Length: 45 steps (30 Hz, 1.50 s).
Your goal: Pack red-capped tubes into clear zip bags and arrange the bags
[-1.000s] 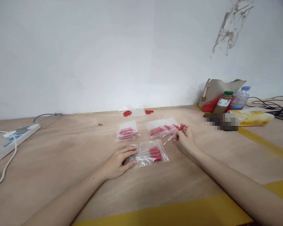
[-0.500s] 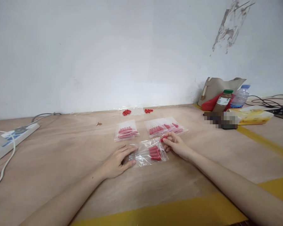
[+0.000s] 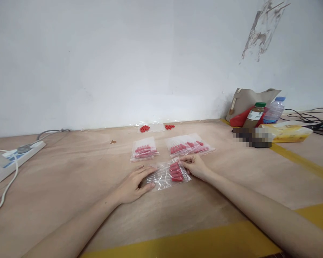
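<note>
A clear zip bag holding several red-capped droppers lies on the wooden table in front of me. My left hand lies flat, fingers stretched out, pressing the bag's left end. My right hand is at the bag's right, open end, fingers curled and pinched at a red-capped dropper going into the bag. Two more filled bags sit behind, the left bag and the right bag.
Loose red caps and clear plastic lie by the wall. A power strip with white cables is at the left. At the right stand a beige bag, a jar, a water bottle and a yellow packet.
My right hand carried a red-capped dropper from beside the right rear bag down to the near bag's opening and pushed it in. My left hand stayed on the bag.
</note>
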Motion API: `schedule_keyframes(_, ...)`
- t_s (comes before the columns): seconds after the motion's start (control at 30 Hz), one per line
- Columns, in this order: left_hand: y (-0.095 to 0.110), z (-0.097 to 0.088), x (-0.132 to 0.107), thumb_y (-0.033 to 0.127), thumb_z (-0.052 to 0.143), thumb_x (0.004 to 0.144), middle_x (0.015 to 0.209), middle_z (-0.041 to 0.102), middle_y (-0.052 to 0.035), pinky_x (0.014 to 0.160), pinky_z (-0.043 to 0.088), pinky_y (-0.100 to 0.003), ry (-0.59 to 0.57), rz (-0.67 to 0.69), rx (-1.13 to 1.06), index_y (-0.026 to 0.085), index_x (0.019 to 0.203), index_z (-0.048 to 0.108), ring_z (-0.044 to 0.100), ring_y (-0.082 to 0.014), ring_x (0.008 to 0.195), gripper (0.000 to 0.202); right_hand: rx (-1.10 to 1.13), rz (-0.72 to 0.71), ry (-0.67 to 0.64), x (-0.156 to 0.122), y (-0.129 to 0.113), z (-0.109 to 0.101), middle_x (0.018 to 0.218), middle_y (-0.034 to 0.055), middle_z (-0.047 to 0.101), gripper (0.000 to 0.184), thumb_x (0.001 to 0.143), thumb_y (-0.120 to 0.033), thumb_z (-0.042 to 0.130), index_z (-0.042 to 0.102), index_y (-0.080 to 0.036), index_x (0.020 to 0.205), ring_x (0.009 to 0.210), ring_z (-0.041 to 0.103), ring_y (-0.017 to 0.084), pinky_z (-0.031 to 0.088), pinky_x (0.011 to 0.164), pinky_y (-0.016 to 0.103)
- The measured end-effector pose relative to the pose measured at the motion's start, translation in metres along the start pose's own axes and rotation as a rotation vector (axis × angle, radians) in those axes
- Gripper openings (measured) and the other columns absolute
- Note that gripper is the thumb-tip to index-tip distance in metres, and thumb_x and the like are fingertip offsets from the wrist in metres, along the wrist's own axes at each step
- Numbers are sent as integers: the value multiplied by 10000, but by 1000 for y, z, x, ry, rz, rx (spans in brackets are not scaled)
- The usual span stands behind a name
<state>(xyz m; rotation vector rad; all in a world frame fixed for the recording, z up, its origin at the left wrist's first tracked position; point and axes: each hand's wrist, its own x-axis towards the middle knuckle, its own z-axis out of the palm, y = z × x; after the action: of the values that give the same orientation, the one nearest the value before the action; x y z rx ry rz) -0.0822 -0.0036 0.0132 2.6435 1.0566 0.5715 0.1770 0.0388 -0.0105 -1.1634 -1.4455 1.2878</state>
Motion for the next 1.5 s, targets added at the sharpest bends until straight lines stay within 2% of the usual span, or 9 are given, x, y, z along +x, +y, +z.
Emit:
schedule_keyframes(0.13, 1, 0, 0, 357, 467, 860, 1251, 490, -51, 979, 367, -400, -8, -12, 0, 243, 1262, 417, 434, -213, 1156, 421, -185, -114, 193, 1, 3, 0, 545, 2, 580, 239, 553, -359, 671, 545, -158, 579, 482, 486, 98, 384, 455, 223)
schedule_keyframes(0.23, 0, 0, 0, 355, 466, 861, 1254, 489, -56, 980, 368, -400, -2, -7, 0, 237, 1261, 421, 433, -214, 1158, 420, -270, -206, 267, 3, 10, -2, 537, -28, 551, 243, 580, -331, 651, 532, -173, 720, 521, 501, 109, 397, 499, 226)
schedule_keyframes(0.33, 0, 0, 0, 355, 462, 864, 1259, 487, -52, 986, 366, -399, -3, -2, 8, 238, 1255, 430, 425, -211, 1170, 410, -282, -214, 194, 5, 13, -4, 518, -56, 508, 309, 621, -306, 612, 524, -172, 886, 503, 474, 103, 379, 496, 220)
schedule_keyframes(0.47, 0, 2, -3, 346, 437, 878, 1287, 457, -53, 983, 373, -400, 18, 21, 44, 239, 1229, 469, 410, -219, 1187, 369, -281, -180, 42, 4, 9, -6, 525, -44, 492, 213, 649, -351, 594, 540, -172, 750, 481, 430, 90, 345, 471, 214)
schedule_keyframes(0.7, -3, -7, 14, 286, 433, 867, 1195, 500, -71, 983, 329, -421, 275, 26, 296, 229, 1144, 531, 421, -233, 1145, 299, -116, -104, 24, -4, -1, -7, 533, -67, 485, 205, 669, -355, 584, 454, -202, 710, 419, 402, 68, 316, 411, 194)
schedule_keyframes(0.9, -29, -18, 73, 402, 515, 801, 1302, 411, -84, 1004, 165, -559, 33, 25, 502, 259, 1195, 482, 287, -312, 1242, 420, -34, -81, -127, -7, -4, -15, 487, -86, 474, 183, 708, -305, 522, 560, -194, 849, 353, 366, 41, 289, 354, 164)
schedule_keyframes(1.03, -44, -13, 95, 436, 434, 842, 1242, 481, -65, 917, 287, -562, -131, -20, 467, 272, 1104, 536, 368, -305, 1178, 326, -32, -85, -170, -9, -4, -20, 511, -68, 522, 143, 694, -287, 504, 574, -174, 747, 378, 439, 46, 362, 380, 171)
schedule_keyframes(1.23, -52, -18, 75, 345, 359, 883, 1059, 583, -55, 847, 381, -446, -74, -35, 469, 231, 981, 565, 464, -231, 1054, 255, 68, -66, -27, -6, -12, -17, 540, -45, 579, 150, 666, -213, 497, 590, -175, 777, 399, 521, 79, 447, 422, 213)
schedule_keyframes(1.5, -50, -22, 42, 288, 398, 862, 1243, 475, -93, 989, 232, -552, 180, 23, 532, 217, 1037, 581, 339, -285, 1211, 263, 83, -3, 77, 12, -10, 30, 671, 7, 624, 288, 704, -107, 468, 576, -171, 963, 566, 615, 135, 520, 603, 294)
